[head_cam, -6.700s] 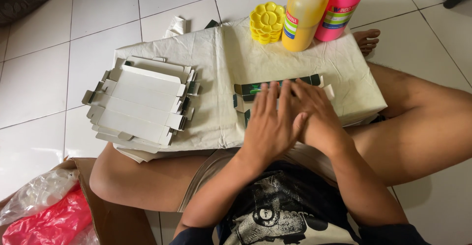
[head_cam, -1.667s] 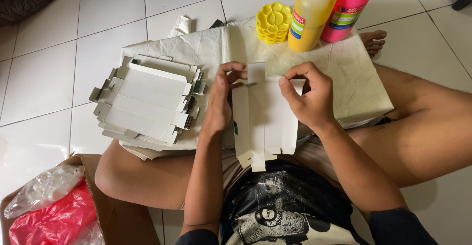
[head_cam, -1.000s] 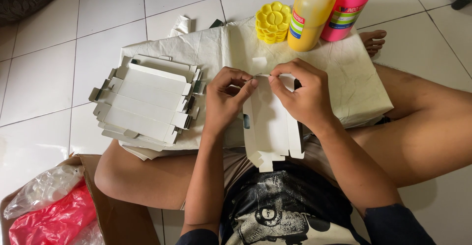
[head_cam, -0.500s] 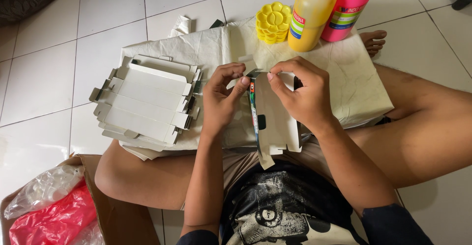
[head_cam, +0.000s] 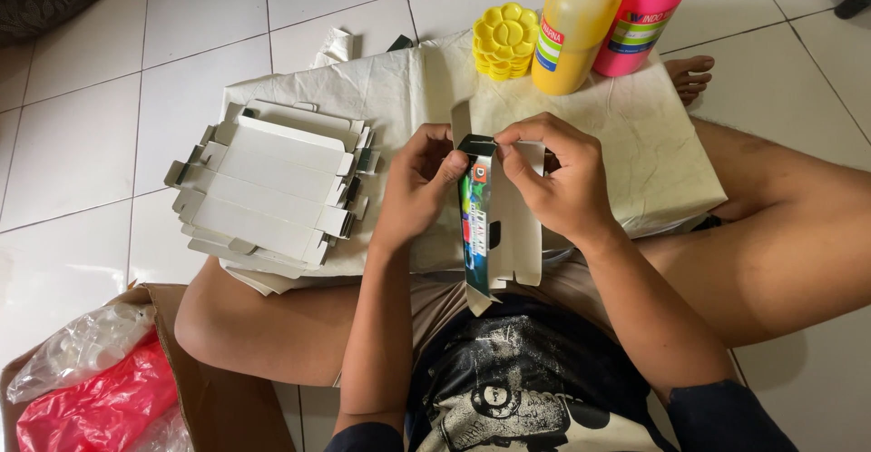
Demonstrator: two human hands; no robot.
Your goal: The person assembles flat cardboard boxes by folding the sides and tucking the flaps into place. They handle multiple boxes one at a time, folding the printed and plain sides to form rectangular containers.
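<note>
Fingers of both the left hand (head_cam: pixel 419 184) and right hand (head_cam: pixel 555 172) were pinched on the carton blank's (head_cam: pixel 494 225) far end, its long axis running straight back toward the person's belly.

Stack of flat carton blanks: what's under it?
The stack of flat carton blanks lies on a cream cloth covering a board on the lap. Whatever lies beneath the cloth there is hidden.

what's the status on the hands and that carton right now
Left hand and right hand both grip the half-folded white cardboard carton with a printed side, at its top end. Stack of flat white carton blanks lies apart, left. Nothing in the way.
</note>
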